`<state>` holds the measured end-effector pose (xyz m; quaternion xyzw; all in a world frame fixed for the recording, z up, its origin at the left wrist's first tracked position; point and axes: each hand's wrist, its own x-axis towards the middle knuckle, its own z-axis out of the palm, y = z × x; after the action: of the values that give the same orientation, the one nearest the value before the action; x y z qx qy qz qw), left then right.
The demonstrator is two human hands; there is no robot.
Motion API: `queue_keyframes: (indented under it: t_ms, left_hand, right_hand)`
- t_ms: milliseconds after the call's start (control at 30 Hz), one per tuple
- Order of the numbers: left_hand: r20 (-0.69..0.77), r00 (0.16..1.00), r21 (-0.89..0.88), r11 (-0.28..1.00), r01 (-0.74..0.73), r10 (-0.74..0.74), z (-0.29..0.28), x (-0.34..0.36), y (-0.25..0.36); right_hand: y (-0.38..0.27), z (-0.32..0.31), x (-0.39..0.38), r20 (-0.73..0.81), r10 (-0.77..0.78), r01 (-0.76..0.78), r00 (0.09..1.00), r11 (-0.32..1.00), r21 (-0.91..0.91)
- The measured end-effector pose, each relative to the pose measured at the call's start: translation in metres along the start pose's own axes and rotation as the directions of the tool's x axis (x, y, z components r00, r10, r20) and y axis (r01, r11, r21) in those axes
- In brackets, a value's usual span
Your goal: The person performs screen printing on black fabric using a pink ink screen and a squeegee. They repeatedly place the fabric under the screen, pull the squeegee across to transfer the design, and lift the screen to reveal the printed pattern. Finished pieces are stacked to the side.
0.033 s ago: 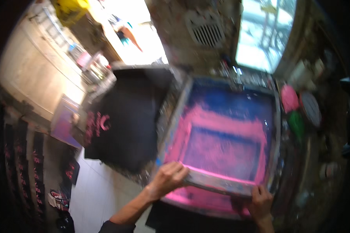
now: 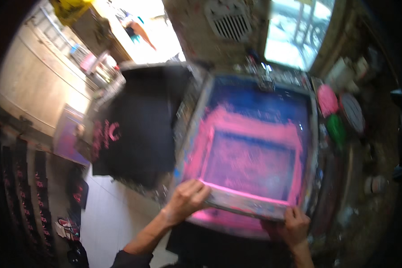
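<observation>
A framed printing screen [image 2: 254, 147] smeared with pink and blue ink lies tilted in front of me. My left hand [image 2: 186, 199] grips the near left corner of its frame. My right hand [image 2: 295, 225] holds the near right edge, fingers curled over the rim. Dark fabric [image 2: 219, 245] lies under the screen's near edge. To the left hangs a black shirt [image 2: 134, 129] with a pink print on it.
Pink [image 2: 328, 99] and green [image 2: 336, 128] containers and a round lid [image 2: 353, 111] sit to the right of the screen. Black printed garments [image 2: 27, 187] lie in rows on the floor at left. A bright window [image 2: 295, 31] and a vent [image 2: 230, 20] are beyond.
</observation>
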<state>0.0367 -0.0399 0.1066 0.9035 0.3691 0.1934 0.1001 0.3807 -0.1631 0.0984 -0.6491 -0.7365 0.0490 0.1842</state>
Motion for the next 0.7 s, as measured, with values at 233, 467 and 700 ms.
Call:
queue_keyframes:
  t_ms: [233, 467, 700]
  left_hand:
    - [0.177, 0.980, -0.030, 0.995, 0.095, -0.088, 0.005, 0.030, -0.027]
    - [-0.149, 0.989, 0.107, 0.994, 0.031, -0.015, 0.028, 0.157, -0.087]
    - [-0.071, 0.993, 0.109, 0.989, 0.105, -0.098, 0.025, 0.043, -0.042]
  right_hand:
    - [0.031, -0.011, 0.039, 0.203, -0.022, 0.018, 0.979, 1.000, 0.026]
    - [0.075, 0.019, 0.176, -0.111, -0.038, 0.022, 0.993, 0.990, -0.137]
    - [0.023, 0.014, 0.073, 0.040, 0.015, -0.011, 0.999, 0.996, -0.085]
